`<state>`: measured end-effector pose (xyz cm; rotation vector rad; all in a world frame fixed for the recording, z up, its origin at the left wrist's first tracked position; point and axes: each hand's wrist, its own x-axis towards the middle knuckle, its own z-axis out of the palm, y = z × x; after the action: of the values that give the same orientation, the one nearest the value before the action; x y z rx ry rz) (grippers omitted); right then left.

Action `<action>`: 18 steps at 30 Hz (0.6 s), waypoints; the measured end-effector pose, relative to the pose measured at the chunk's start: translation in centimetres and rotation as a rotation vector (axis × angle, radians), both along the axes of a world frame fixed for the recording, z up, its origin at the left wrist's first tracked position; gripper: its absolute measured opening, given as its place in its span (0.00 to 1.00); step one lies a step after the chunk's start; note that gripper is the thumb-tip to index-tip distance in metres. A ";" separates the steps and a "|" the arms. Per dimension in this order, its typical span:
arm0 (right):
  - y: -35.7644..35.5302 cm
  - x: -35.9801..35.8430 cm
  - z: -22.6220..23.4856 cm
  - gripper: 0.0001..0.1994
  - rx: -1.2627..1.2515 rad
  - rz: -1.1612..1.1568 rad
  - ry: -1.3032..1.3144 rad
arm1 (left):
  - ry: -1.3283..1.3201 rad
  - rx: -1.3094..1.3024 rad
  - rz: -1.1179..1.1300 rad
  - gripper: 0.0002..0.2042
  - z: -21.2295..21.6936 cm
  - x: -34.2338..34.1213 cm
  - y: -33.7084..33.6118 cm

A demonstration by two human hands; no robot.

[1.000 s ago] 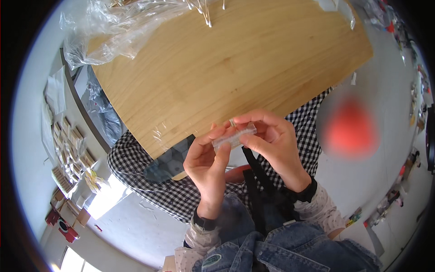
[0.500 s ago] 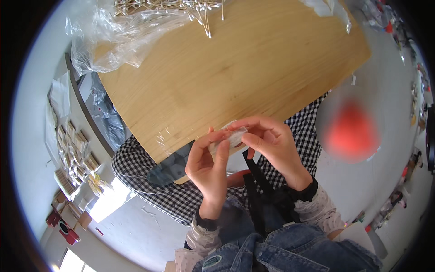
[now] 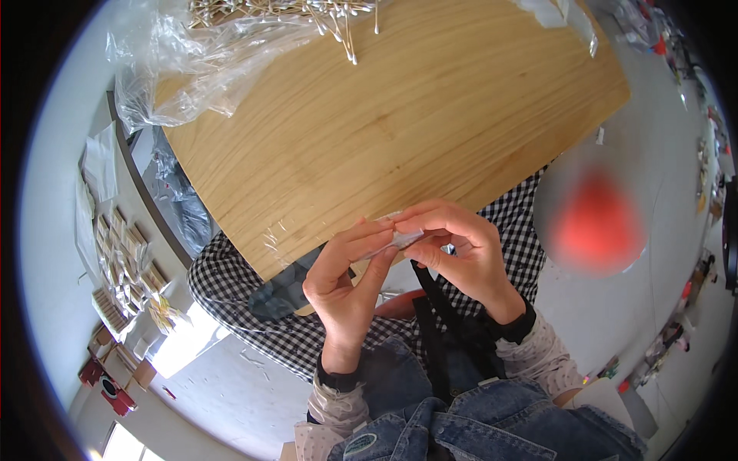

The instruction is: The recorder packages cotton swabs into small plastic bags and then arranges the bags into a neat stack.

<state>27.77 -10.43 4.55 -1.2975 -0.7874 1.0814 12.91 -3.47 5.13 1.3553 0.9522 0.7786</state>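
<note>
Between my hands, just in front of the near edge of the wooden table [image 3: 384,131], is a small clear plastic packet [image 3: 405,239] with something whitish showing through. Its contents are too small to make out. My left hand [image 3: 342,284] pinches the packet's left end between thumb and fingers. At the other end, the fingertips and thumb of my right hand [image 3: 467,253] close on the packet, with the fingers curled over it and partly hiding it.
Cotton swabs [image 3: 347,34] lie heaped at the table's far left beside a large clear plastic sheet [image 3: 196,69]. White wrapping [image 3: 578,29] lies far right. Small clear slivers [image 3: 271,240] sit near the left edge. A dark grey bag [image 3: 280,292] and black-and-white checked cloth [image 3: 238,269] hang below.
The packet has tilted and is now covered more by my fingers. My left hand has shifted slightly left, and my right fingers have closed in over the packet.
</note>
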 end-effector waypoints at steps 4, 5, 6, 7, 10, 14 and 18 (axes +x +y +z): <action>0.1 -0.4 -0.1 0.08 -0.001 -0.041 -0.028 | 0.035 0.055 0.030 0.09 0.0 0.3 -0.2; 0.1 -0.4 0.2 0.08 -0.002 -0.041 -0.027 | 0.037 0.053 0.030 0.09 0.4 0.2 -0.3; 0.2 -0.2 0.6 0.07 0.074 -0.031 -0.137 | 0.076 0.195 0.031 0.09 0.8 0.1 -0.5; 0.3 -0.1 0.8 0.07 0.150 -0.021 -0.247 | 0.116 0.337 0.031 0.09 1.0 0.1 -0.6; 0.6 0.0 0.1 0.04 0.019 -0.029 -0.182 | 0.161 0.304 0.072 0.09 -0.3 0.3 -0.2; 1.5 0.5 0.3 0.06 0.145 -0.024 -0.374 | 0.213 0.362 0.089 0.08 0.5 0.5 0.2; 0.8 -0.1 0.5 0.04 0.113 -0.036 -0.393 | 0.227 0.355 0.052 0.08 0.5 -0.4 -0.4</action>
<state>27.64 -9.60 5.00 -1.4409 -1.0962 0.7478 12.48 -3.89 5.59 1.7615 1.0635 0.8753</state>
